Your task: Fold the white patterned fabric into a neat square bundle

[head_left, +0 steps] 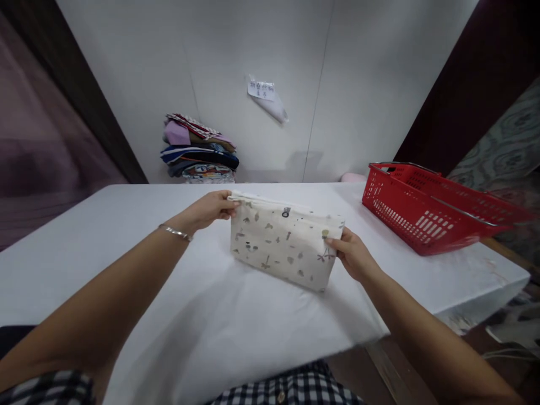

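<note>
A folded cream cloth [282, 242] with small printed leaves and figures is held up between my hands, its lower edge at or just above the white table. My left hand [215, 208] pinches its upper left corner, fingers closed on the fabric. At the right edge, my right hand [350, 250] grips it with the thumb on the front and the other fingers behind, partly hidden. Whether the cloth is a garment or a plain piece of fabric does not show.
The white-covered table [105, 242] reaches back to a pale wall. A stack of folded clothes [200, 154] stands at the back left. On the right sits a red plastic basket [413, 211] with a metal handle. A paper label [261, 90] hangs on the wall.
</note>
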`<state>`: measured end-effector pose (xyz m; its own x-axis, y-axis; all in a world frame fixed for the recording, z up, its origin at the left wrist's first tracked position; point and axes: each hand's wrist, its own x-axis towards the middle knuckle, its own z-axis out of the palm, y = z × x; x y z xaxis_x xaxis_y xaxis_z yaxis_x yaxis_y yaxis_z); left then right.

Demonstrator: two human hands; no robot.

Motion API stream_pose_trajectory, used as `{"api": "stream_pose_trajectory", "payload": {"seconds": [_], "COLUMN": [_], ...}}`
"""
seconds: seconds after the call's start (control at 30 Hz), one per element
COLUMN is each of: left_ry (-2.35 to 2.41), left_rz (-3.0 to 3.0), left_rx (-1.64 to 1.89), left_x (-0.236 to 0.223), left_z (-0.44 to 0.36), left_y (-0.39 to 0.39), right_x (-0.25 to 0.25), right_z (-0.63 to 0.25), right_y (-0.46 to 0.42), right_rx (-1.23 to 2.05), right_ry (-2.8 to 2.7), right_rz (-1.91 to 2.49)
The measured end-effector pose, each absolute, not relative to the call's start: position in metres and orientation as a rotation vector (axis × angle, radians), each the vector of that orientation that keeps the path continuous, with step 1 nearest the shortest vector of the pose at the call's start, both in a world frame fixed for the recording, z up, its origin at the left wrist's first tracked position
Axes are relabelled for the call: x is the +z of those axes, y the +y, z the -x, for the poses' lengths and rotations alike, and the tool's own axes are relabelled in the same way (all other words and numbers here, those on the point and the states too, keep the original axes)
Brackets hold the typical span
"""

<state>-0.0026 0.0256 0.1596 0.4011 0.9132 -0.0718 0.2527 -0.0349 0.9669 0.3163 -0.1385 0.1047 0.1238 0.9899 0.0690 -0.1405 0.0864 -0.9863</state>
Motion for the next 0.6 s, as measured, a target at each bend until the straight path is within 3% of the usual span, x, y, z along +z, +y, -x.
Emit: {"api": "stream_pose_trajectory", "payload": {"seconds": [0.13,0.3,0.47,0.6], "left_ry": [1.090,1.184,1.134,1.105], "left_rz": [-1.570,-1.527,-1.287,-1.093], "left_rx": [0.753,0.655,0.610,0.689], "left_x": [0.157,0.112,0.058,0.040], "left_z": [0.059,0.115,0.133,0.132], "left_y": [-0.024,-0.088,-0.137,-0.154], "right_x": [0.118,0.102,0.068,0.062], "right_z": [-0.288,-0.253,-0.227,-0.221], "right_y": [-0.177,-0.227,-0.251,-0.253], "right_rx": [1.070,0.918,0.917,1.030], "right_ry": [-1.354,-1.974,-2.408,-2.576], "right_rz": [1.114,1.084,1.007,1.059]}}
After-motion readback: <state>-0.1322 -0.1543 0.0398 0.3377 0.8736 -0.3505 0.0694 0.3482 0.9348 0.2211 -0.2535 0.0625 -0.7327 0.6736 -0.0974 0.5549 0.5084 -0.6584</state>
